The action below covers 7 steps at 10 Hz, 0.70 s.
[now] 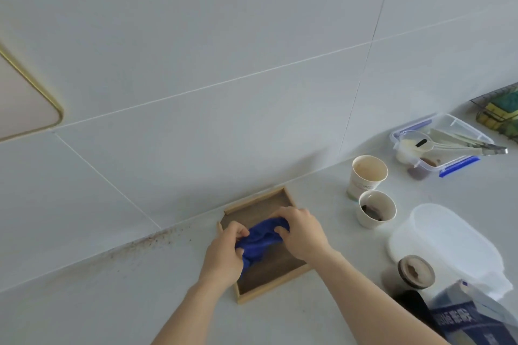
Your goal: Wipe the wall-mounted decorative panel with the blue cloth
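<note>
A bunched blue cloth (262, 239) lies over a wooden tray (269, 286) with a dark bottom, on the pale counter by the wall. My left hand (224, 253) grips the cloth's left end. My right hand (301, 232) holds its right end from above. At the far left, on the tiled wall, hangs a pale panel with a thin gold rim (25, 101), cut off by the frame edge and well away from both hands.
Two paper cups (368, 175) (377, 209) stand right of the tray. Beyond them sit a clear box with utensils (445, 145), a white plastic lid (445, 235), a dark round lid (416, 272) and a blue carton (473, 322). Brown specks line the wall joint (145, 241).
</note>
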Motion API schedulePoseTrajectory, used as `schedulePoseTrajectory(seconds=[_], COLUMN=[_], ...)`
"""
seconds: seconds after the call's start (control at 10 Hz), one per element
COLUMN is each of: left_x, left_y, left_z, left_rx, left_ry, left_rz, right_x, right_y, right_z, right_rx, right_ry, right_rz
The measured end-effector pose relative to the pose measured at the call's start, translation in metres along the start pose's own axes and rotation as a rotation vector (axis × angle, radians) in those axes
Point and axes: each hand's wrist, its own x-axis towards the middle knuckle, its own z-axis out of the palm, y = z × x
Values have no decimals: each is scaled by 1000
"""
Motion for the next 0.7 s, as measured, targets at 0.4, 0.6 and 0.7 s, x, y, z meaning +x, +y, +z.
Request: schedulePoseTrajectory(seconds=[0.4,0.6,0.7], left_x=[-20,-37,-50], left_y=[-35,-32,-34], left_z=[20,-24,-53], left_rx=[625,618,597], left_ry=[-413,-229,-174], left_rz=[77,82,78], right_x=[-30,-37,-43], right_y=[40,7,-19], right_z=[56,33,20], right_rx=[-463,-507,-479], right_ry=[-417,-331,-308], right_rz=[50,103,123])
